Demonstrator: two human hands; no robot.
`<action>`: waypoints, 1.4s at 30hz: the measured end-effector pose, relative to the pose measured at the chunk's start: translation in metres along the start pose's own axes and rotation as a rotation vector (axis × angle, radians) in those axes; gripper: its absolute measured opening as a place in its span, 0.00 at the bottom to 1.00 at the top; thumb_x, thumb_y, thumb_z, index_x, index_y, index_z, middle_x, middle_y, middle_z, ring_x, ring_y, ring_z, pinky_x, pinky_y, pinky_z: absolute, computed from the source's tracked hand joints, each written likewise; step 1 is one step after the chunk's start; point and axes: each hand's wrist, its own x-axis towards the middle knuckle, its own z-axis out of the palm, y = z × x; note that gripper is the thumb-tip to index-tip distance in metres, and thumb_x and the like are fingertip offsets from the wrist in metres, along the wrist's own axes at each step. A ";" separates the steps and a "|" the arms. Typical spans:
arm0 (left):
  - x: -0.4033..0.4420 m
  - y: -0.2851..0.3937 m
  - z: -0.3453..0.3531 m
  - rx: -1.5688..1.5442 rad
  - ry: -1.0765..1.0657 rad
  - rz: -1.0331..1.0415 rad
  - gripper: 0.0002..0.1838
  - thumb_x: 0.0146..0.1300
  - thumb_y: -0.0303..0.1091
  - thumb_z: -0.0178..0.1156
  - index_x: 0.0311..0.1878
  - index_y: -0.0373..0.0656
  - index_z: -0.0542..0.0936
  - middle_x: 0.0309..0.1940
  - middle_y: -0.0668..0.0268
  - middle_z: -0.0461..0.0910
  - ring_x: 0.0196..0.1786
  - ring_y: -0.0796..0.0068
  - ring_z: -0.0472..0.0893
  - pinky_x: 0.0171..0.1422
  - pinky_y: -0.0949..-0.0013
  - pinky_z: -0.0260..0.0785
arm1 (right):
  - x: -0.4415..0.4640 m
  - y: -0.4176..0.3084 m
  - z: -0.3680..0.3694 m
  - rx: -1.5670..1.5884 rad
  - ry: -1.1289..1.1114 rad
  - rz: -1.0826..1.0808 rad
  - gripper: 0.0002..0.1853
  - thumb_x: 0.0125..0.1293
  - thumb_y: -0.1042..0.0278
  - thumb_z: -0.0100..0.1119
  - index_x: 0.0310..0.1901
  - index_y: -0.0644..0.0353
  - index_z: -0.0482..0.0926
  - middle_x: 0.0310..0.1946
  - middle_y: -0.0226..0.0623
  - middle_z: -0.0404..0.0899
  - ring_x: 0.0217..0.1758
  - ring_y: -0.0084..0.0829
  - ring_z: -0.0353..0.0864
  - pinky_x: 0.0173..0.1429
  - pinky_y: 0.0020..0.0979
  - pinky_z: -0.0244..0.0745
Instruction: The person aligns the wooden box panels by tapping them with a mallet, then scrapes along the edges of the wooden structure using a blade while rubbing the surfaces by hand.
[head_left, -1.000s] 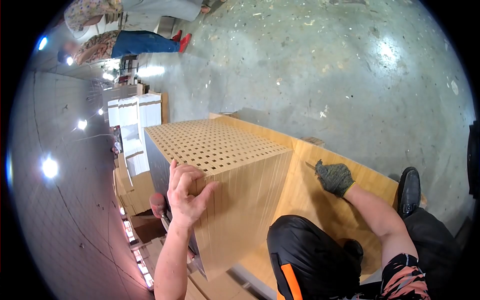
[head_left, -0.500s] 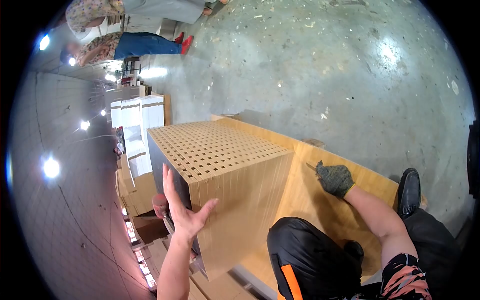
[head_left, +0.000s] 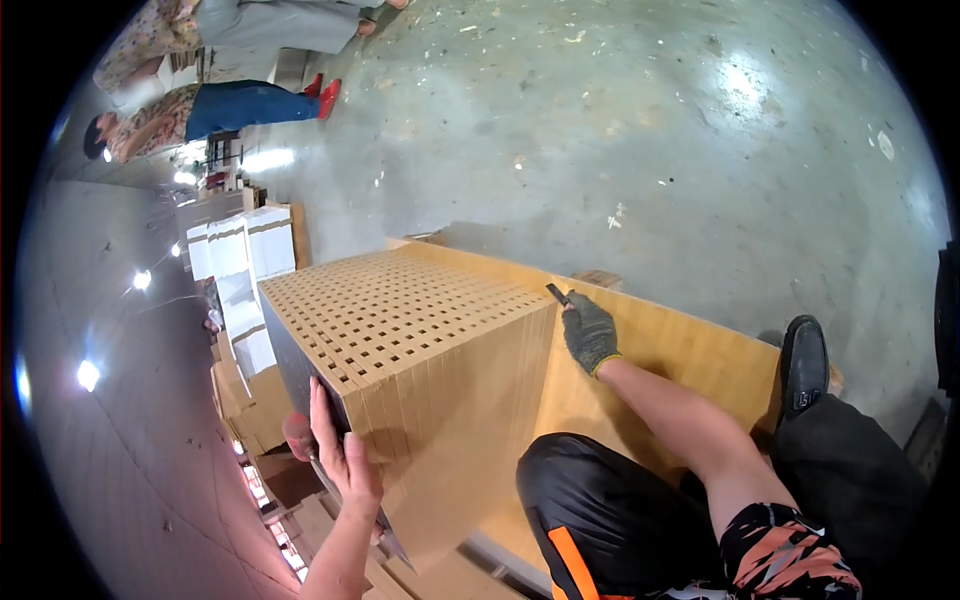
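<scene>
My bare left hand (head_left: 345, 450) rests against the dark sheet (head_left: 290, 345) on the side of a block of tan boards (head_left: 440, 430), with its fingers stretched along the edge and its thumb apart. Rows of small square holes cover the block's upper face in this view. My right hand (head_left: 588, 328), in a grey knitted glove, is closed around a small dark blade-like tool (head_left: 557, 293). The tool's tip is close to the block's right corner, over the yellow wood board (head_left: 670, 345). Whether the tip touches anything, I cannot tell.
A red-headed tool (head_left: 298, 436) lies left of my left hand. White stacks (head_left: 270, 245) and cardboard (head_left: 270, 405) stand farther left. Two people (head_left: 250, 105) are at the upper left. My knee (head_left: 600, 510) and black shoe (head_left: 804, 365) are beside the yellow board.
My left hand has left the block's upper edge and moved down onto the dark side. My right hand has moved up and left to the block's corner with the tool. The view has shifted slightly.
</scene>
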 end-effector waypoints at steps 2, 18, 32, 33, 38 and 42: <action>0.000 0.001 0.000 -0.002 0.031 -0.037 0.34 0.78 0.48 0.39 0.76 0.31 0.59 0.78 0.55 0.57 0.79 0.63 0.56 0.82 0.59 0.43 | 0.001 0.003 0.005 -0.006 -0.080 0.101 0.16 0.73 0.59 0.44 0.53 0.55 0.77 0.39 0.51 0.83 0.45 0.54 0.82 0.50 0.51 0.75; 0.004 0.006 0.006 0.111 0.074 -0.050 0.31 0.75 0.42 0.39 0.74 0.31 0.63 0.74 0.56 0.65 0.72 0.65 0.62 0.79 0.62 0.46 | -0.027 -0.040 0.017 -0.162 -0.314 -0.578 0.24 0.71 0.64 0.48 0.67 0.57 0.69 0.52 0.51 0.81 0.43 0.48 0.85 0.46 0.43 0.81; 0.004 0.009 0.006 0.094 0.078 -0.070 0.31 0.76 0.44 0.40 0.74 0.32 0.64 0.72 0.59 0.67 0.71 0.66 0.62 0.79 0.61 0.45 | 0.019 0.015 -0.008 -0.352 -0.233 0.009 0.21 0.69 0.63 0.49 0.62 0.56 0.74 0.44 0.55 0.83 0.45 0.55 0.82 0.49 0.50 0.76; 0.004 0.009 0.006 0.102 0.072 -0.075 0.31 0.76 0.44 0.40 0.75 0.32 0.64 0.72 0.59 0.67 0.71 0.66 0.62 0.79 0.61 0.45 | 0.019 0.010 -0.007 -0.353 -0.249 0.019 0.20 0.69 0.64 0.49 0.61 0.56 0.74 0.44 0.55 0.83 0.46 0.55 0.82 0.49 0.50 0.76; 0.003 0.007 0.007 0.106 0.083 -0.043 0.31 0.76 0.44 0.39 0.74 0.32 0.64 0.71 0.58 0.68 0.71 0.65 0.62 0.78 0.61 0.46 | 0.034 0.018 0.009 -0.213 -0.237 -0.200 0.16 0.71 0.64 0.47 0.55 0.57 0.78 0.46 0.53 0.83 0.48 0.54 0.82 0.52 0.49 0.76; 0.004 0.007 0.009 0.084 0.083 -0.052 0.31 0.76 0.44 0.38 0.74 0.32 0.64 0.72 0.57 0.67 0.72 0.65 0.62 0.78 0.60 0.46 | -0.017 -0.044 -0.002 -0.002 -0.226 -0.677 0.17 0.75 0.58 0.42 0.54 0.56 0.78 0.45 0.49 0.83 0.47 0.53 0.82 0.52 0.49 0.76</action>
